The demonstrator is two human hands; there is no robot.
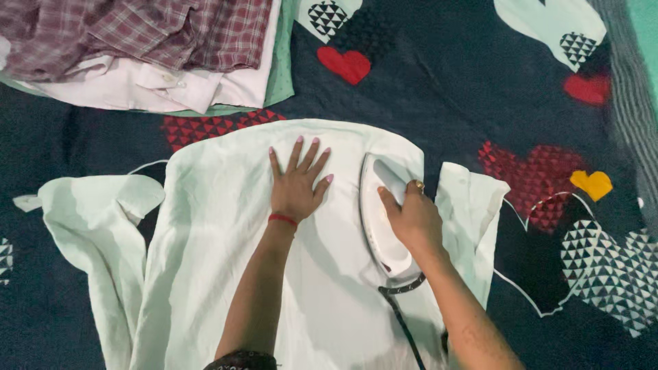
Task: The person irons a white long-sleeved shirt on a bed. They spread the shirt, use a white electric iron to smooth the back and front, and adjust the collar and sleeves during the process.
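Two hands at work on a pale garment spread over a patterned sheet.

The left hand [296,183] lies flat, fingers spread, on the white shirt [226,226], a red thread at its wrist. Just beside it, the right hand [410,218] is closed around the handle of a white iron [378,205] that rests on the shirt, its dark cord [404,322] trailing toward the viewer. Folded plaid and white clothes [137,48] lie well apart at the upper left on the dark heart-printed sheet [466,96].

The shirt [226,226] lies under the left hand's fingers [301,154]. The iron [384,212] sits just right of them, on the shirt. Folded clothes [137,48] lie beyond the fingertips, to the left.
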